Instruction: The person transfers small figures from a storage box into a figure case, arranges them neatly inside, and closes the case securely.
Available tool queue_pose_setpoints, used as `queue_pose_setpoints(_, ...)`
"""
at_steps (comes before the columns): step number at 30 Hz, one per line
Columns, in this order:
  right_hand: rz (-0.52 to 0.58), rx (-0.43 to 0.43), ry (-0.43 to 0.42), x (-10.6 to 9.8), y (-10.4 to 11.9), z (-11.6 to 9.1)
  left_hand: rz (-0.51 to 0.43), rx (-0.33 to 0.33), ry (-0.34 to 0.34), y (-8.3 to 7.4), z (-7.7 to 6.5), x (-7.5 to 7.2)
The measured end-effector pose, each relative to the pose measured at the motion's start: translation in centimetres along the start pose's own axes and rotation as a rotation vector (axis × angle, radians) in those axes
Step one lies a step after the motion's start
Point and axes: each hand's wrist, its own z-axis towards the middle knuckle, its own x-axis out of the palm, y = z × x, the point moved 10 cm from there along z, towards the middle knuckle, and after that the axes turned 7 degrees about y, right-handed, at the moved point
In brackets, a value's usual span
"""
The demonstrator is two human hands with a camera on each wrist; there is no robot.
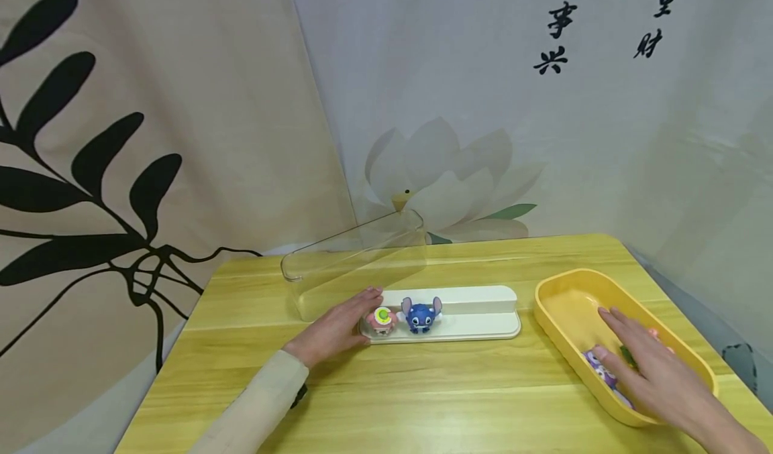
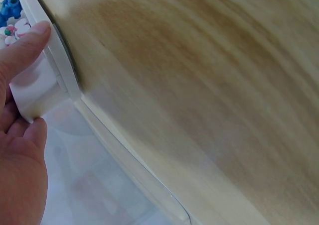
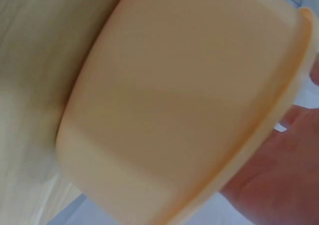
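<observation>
Your left hand (image 1: 340, 326) has the left end of the white stand (image 1: 483, 325) between thumb and fingers; the left wrist view shows the thumb along its edge and the other fingers bent round the end. Your right hand (image 1: 655, 380) is well apart from it, over the yellow tray (image 1: 561, 306), with its fingers extended and the thumb spread away from them. The fingers hide part of what lies below, and the right wrist view shows mostly the tray's outer wall, so you cannot fairly tell whether that hand touches anything inside.

On the stand, two figures sit side by side near your left hand: a pink figure (image 1: 382, 321) with a yellow and green round on top, nearest your fingers, and a blue figure (image 1: 421, 316) with big ears just to its right. The rest of the stand, toward the tray, is bare, with a raised step along the back.

In the tray, a purple figure (image 1: 600, 368) lies by your right thumb, and bits of green and pink show past your fingers.

Behind the stand and to its left, a clear cover (image 1: 356, 266) stands on the wooden table (image 1: 423, 393). Beyond hangs pale cloth (image 1: 241, 105) printed with dark leaves, a lotus and black writing.
</observation>
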Motion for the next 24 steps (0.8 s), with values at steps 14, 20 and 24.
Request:
queue_pose_setpoints(14,-0.036,-0.023,0.013,0.9,-0.3,-0.4,0.010,0.015,-0.016,-0.2,-0.1,-0.1)
queue_pose_setpoints(20,-0.060,-0.028,0.021,1.3,-0.8,-0.1,0.014,0.016,-0.011,-0.1,-0.1,-0.1)
queue_pose_setpoints(24,-0.093,-0.058,-0.039,1.0,-0.7,-0.1,0.009,0.016,-0.008,-0.1,-0.1,-0.1)
